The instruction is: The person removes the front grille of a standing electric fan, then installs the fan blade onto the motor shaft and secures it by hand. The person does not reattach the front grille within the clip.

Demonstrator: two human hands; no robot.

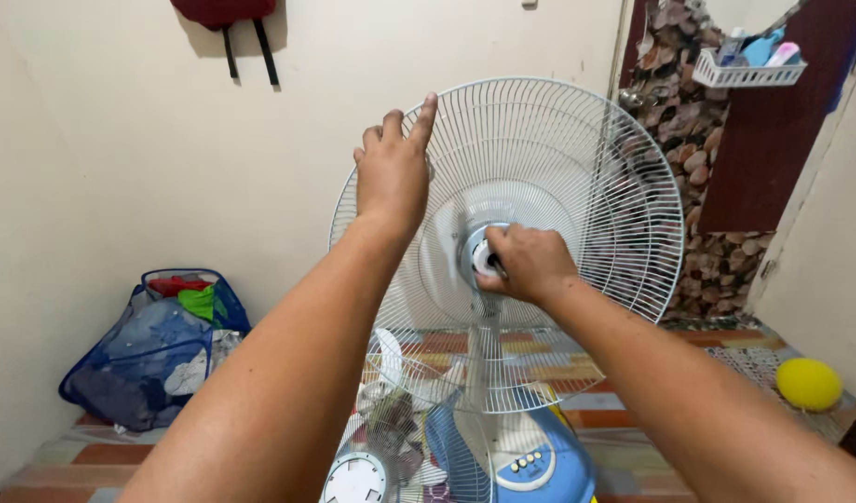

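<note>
At centre frame, the left hand pressed flat, fingers spread, against the round white wire fan guard, while the right hand clenched the grey plastic hub nut. Uneven bracing could probably let the guard tilt and the nut bind.
</note>
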